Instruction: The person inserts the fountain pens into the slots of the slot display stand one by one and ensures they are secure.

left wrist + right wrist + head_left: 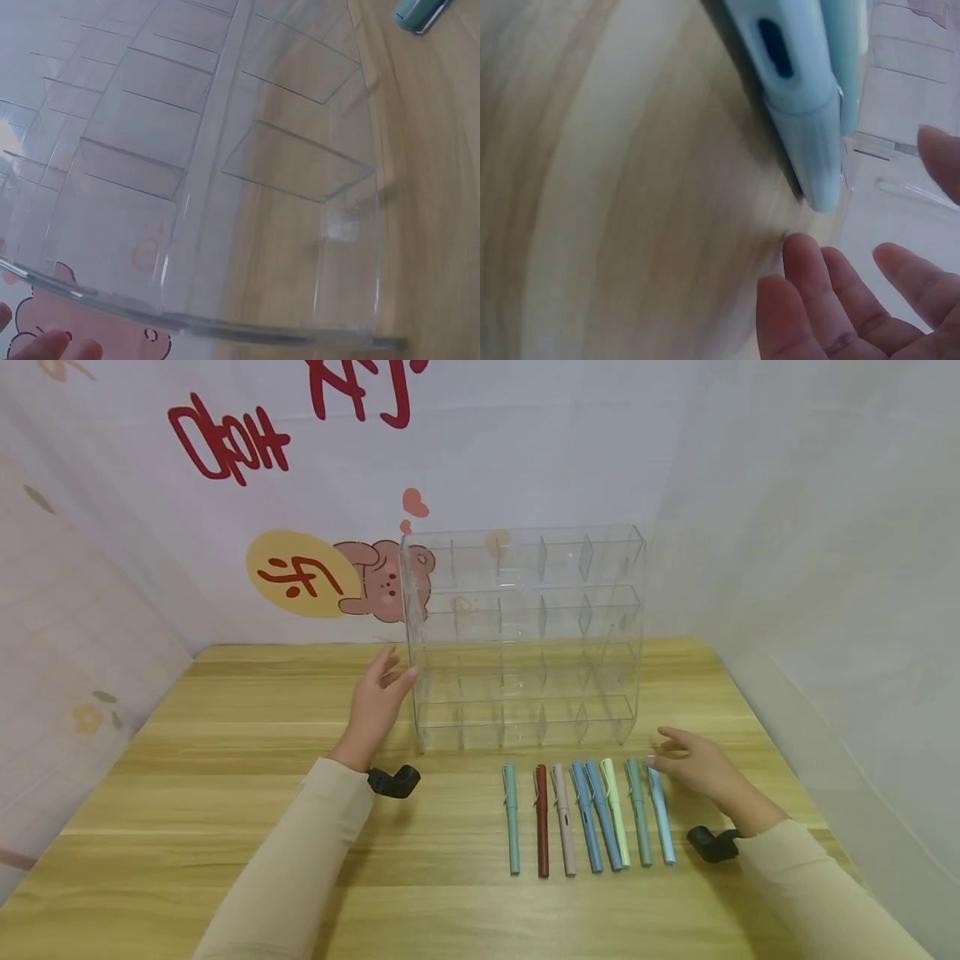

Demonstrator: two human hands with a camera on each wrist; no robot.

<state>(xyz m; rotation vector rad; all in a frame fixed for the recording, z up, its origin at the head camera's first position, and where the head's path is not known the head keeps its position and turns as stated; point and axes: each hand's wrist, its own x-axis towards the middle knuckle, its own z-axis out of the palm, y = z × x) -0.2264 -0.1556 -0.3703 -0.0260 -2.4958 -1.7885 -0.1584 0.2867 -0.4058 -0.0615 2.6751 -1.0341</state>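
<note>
A clear plastic rack (501, 681) with several rows of divided compartments stands upright at the back of the table. Beside its left wall is my left hand (377, 700), fingers relaxed, thumb tip overlapping the rack's edge in the head view. A row of capped pens lies in front of the rack. Rightmost is a light blue pen (662, 822); my right hand (701, 766) hovers at its cap end. In the right wrist view the spread, slightly bent fingers (810, 277) hold nothing, just short of that pen's tip.
Left of the light blue pen lie a green pen (640, 814), a pale yellow-green pen (615, 810), two blue pens (587, 818), a greyish pen (564, 822), a dark red pen (542, 822) and a teal pen (512, 818). A printed cloth (525, 460) hangs behind the rack.
</note>
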